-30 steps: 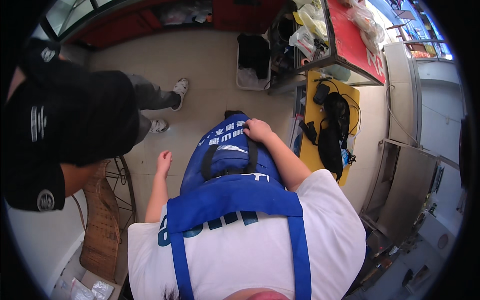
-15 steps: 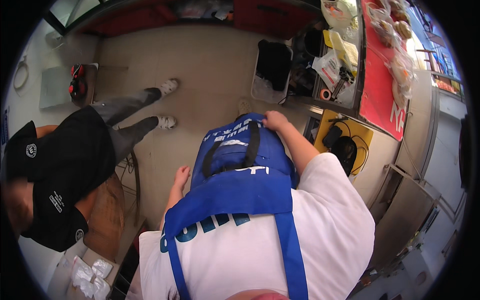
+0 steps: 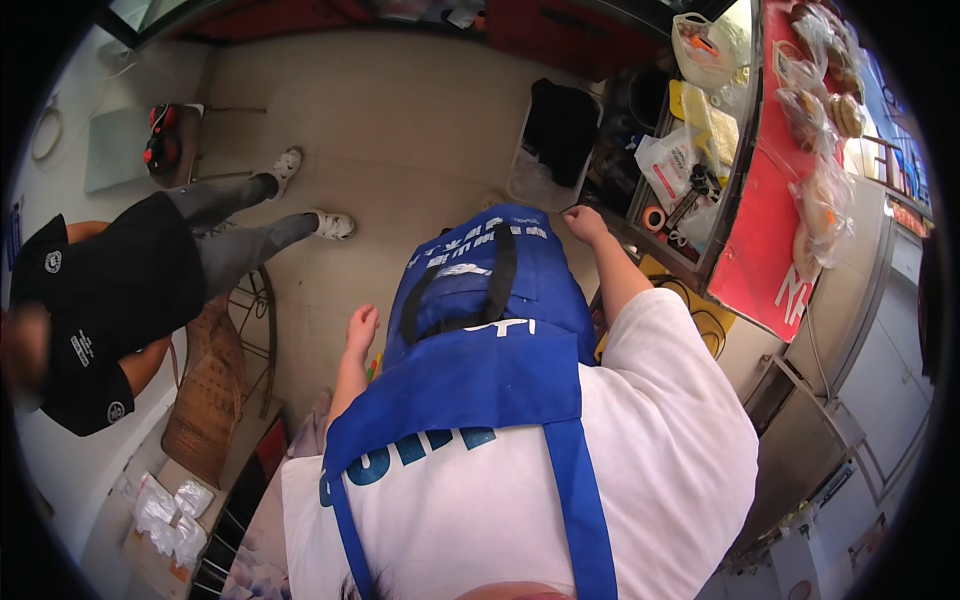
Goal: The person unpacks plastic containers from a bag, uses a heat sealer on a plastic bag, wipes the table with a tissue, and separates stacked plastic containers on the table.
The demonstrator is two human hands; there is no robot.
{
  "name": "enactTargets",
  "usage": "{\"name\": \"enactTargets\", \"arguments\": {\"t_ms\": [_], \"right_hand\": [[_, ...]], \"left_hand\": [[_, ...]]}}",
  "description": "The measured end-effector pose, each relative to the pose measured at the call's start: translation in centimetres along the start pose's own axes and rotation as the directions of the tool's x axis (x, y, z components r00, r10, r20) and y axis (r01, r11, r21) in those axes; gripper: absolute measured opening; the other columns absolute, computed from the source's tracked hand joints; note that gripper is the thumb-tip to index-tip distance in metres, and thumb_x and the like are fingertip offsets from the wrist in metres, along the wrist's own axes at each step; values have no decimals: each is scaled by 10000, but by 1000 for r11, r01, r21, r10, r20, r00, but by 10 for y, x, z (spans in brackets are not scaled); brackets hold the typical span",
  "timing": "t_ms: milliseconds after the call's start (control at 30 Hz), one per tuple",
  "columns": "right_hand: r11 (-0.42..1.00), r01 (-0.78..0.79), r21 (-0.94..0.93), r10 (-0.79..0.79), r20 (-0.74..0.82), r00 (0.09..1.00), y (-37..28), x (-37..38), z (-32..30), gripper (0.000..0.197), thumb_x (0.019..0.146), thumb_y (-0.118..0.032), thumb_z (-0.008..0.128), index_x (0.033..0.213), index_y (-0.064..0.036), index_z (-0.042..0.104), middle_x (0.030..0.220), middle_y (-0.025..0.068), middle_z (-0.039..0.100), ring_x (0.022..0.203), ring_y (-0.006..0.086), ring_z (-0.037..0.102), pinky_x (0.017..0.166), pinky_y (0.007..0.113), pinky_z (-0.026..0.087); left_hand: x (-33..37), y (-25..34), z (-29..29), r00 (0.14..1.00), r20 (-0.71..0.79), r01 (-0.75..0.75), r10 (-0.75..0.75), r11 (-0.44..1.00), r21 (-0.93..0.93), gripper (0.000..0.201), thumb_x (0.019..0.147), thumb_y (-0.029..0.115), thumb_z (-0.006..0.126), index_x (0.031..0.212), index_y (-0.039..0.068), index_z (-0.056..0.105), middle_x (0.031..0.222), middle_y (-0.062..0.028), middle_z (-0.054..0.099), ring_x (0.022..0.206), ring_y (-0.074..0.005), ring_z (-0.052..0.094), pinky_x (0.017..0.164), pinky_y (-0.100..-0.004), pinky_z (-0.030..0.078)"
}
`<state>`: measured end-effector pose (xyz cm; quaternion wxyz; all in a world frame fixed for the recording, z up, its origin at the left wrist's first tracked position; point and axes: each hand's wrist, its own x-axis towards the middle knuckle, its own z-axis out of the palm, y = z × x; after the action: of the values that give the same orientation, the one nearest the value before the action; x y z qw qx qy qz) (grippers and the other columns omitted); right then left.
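Note:
Both of my arms hang at the sides of the blue apron (image 3: 480,380) that I wear over a white T-shirt (image 3: 660,430). Left of the apron is my left hand (image 3: 363,328), loosely open, its fingers slightly bent and nothing visible in them. My right hand (image 3: 586,224) is out past the apron's right edge, near the shelf unit. Its fingers are partly bent, and I see nothing held in it. Black straps (image 3: 501,265) cross the front of the apron.
At left sits a person in a black shirt (image 3: 110,310), legs stretched onto the floor. A bin (image 3: 540,185) with black cloth stands ahead. To the right are a cluttered shelf (image 3: 680,190) and a red counter (image 3: 765,230) with bagged goods. White plastic packs (image 3: 170,520) lie at lower left.
My right hand has moved off the apron's edge to the right. My view has shifted: the shelf and counter sit farther right. The seated person's legs have shifted.

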<state>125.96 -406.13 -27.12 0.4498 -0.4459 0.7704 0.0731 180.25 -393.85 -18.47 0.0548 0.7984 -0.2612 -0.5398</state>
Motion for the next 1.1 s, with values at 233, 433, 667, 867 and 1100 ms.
{"name": "enactTargets", "arguments": {"t_ms": [233,433,667,867,1100], "right_hand": [[999,23,30,-24,18,1000,-1,-7,9,351,819,-316,608,1067,-92,714,1074,154,688,1038,308,644,920,389,498],[999,-24,-38,27,73,997,26,-9,14,358,804,-321,616,1058,-90,717,1064,160,689,1028,308,648,919,390,500],[998,-30,-60,32,32,999,22,5,2,347,809,-324,613,1054,-102,721,1049,163,691,1022,312,649,911,392,505],[999,-16,52,20,-77,997,7,13,-17,356,819,-311,611,1085,-92,698,1074,159,683,1039,322,638,916,405,498],[988,-107,108,148,-523,839,32,11,-64,358,844,-258,603,1143,-62,600,1117,195,644,1069,347,609,910,434,492]], "left_hand": [[16,5,-4,998,16,65,-66,996,54,447,922,298,606,1255,3,557,1055,-87,649,842,-158,626,782,-291,506],[24,50,4,994,2,-109,109,993,41,461,931,287,598,1287,3,527,1078,-88,638,898,-151,611,812,-288,493],[18,52,13,993,49,-107,105,994,32,447,929,262,605,1284,1,527,1067,-82,637,897,-140,608,800,-285,492],[22,4,7,997,72,31,-32,999,23,445,924,275,613,1278,16,539,1062,-75,637,865,-140,614,782,-288,498],[19,-10,6,993,76,93,-93,996,10,447,926,290,611,1284,32,538,1092,-73,628,884,-147,611,790,-291,495]]}}
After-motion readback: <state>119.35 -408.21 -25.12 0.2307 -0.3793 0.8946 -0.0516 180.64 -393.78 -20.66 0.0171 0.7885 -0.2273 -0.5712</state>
